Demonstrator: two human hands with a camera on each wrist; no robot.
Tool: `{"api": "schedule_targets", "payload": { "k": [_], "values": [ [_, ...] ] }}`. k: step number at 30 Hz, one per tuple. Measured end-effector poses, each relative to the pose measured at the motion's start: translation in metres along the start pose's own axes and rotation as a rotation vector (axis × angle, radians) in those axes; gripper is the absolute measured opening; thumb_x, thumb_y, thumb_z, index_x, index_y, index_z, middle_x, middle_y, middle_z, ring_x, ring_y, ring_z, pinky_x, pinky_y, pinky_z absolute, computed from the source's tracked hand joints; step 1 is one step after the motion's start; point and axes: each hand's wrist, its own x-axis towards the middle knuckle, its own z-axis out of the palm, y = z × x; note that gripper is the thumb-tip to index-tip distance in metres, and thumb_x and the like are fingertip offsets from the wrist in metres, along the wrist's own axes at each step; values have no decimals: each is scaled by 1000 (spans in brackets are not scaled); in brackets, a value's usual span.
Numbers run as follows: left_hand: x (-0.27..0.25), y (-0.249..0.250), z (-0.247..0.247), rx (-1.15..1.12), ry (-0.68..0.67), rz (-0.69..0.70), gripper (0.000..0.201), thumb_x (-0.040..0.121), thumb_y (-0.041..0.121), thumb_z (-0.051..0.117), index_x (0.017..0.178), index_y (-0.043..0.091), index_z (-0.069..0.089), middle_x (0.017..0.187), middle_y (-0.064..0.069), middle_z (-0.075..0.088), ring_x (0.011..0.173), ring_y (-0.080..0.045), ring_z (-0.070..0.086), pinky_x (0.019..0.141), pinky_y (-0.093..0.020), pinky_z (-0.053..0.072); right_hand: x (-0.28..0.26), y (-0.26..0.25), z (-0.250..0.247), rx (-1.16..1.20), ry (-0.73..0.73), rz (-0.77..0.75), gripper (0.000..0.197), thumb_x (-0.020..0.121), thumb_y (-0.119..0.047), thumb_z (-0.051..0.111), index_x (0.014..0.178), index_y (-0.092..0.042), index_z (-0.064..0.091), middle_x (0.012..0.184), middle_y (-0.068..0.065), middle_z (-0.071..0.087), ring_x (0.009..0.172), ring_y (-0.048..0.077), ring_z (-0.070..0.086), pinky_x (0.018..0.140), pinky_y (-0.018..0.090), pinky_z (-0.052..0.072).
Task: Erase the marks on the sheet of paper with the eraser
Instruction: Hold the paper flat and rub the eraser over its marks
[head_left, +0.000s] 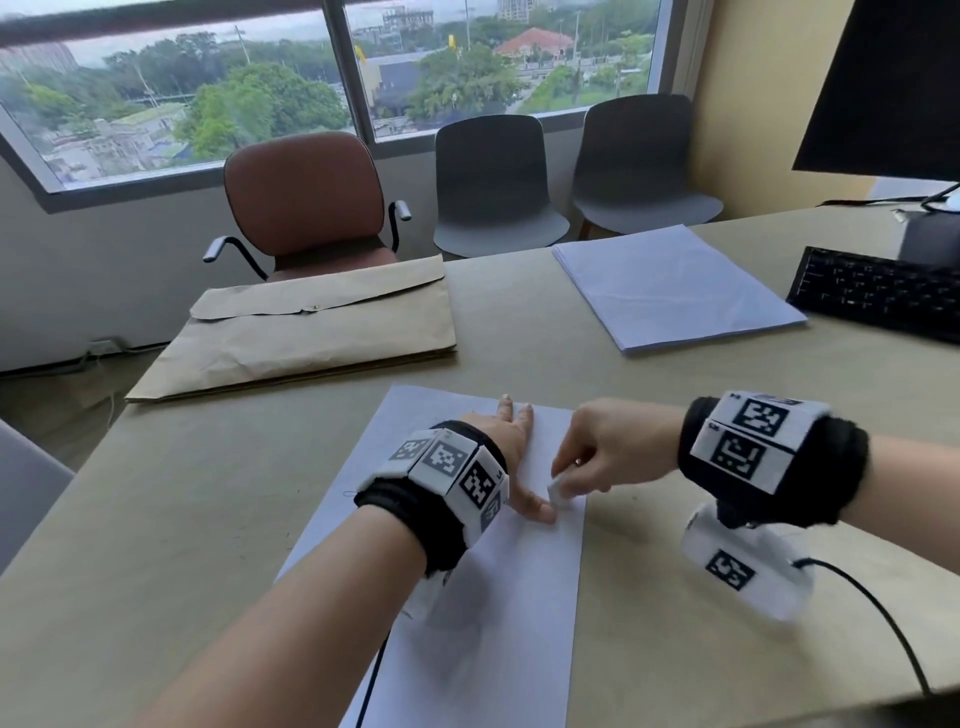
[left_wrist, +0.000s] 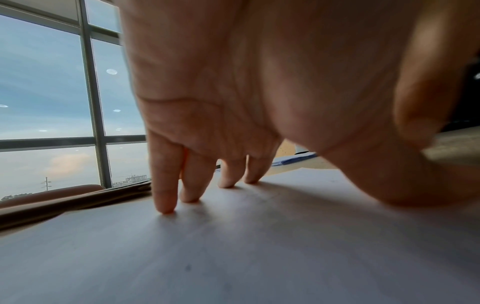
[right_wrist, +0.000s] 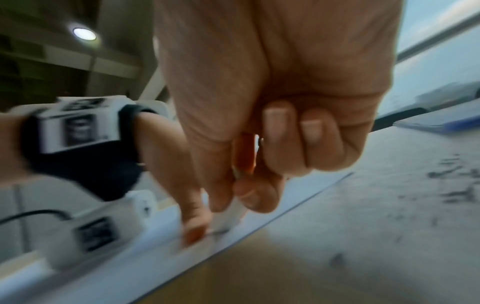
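A white sheet of paper (head_left: 498, 597) lies on the tan table in front of me. My left hand (head_left: 511, 457) lies flat on it with straight fingers, fingertips (left_wrist: 166, 207) and thumb pressing the sheet (left_wrist: 233, 257) down. My right hand (head_left: 597, 462) pinches a small white eraser (head_left: 560, 491) between thumb and fingers, its lower end on the paper close to my left thumb and near the sheet's right edge. In the blurred right wrist view the eraser (right_wrist: 232, 216) touches the sheet (right_wrist: 145, 265) beside the left thumb. No marks can be made out on the paper.
A brown envelope (head_left: 306, 332) lies at the back left and a stack of white paper (head_left: 670, 286) at the back right. A black keyboard (head_left: 883, 291) and a monitor stand at the far right. Dark eraser crumbs (right_wrist: 451, 185) dot the table right of the sheet. Chairs stand beyond the table.
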Motion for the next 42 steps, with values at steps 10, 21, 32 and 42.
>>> {"api": "schedule_targets", "payload": {
  "k": [10, 21, 32, 42],
  "values": [
    [1, 0, -1, -6, -28, -14, 122, 70, 68, 63, 149, 20, -17, 158, -3, -17, 146, -32, 11, 116, -45, 22, -1, 3, 3, 47, 25, 7, 25, 85, -32, 60, 62, -23, 66, 48, -7, 48, 42, 3, 42, 48, 14, 34],
    [2, 10, 2, -22, 24, -60, 117, 73, 73, 55, 150, 16, -12, 159, -7, -10, 144, -38, 14, 115, -46, 24, -3, 9, 4, 114, 53, 0, 14, 85, -33, 61, 81, -25, 72, 51, -8, 50, 45, 2, 45, 55, 16, 37],
    [-4, 14, 0, -7, -4, -67, 123, 71, 72, 59, 149, 15, -18, 158, -7, -16, 145, -41, 5, 114, -50, 19, -2, 8, -1, 23, 72, 27, 20, 86, -33, 60, 83, -18, 73, 50, -9, 49, 42, 2, 43, 49, 14, 34],
    [-3, 14, 1, -24, -14, -63, 124, 70, 72, 59, 149, 15, -18, 158, -7, -17, 144, -42, 3, 116, -50, 18, -1, 10, 1, 41, 159, 49, 24, 86, -31, 61, 88, -11, 73, 51, -9, 49, 42, 3, 44, 45, 11, 31]
  ]
}}
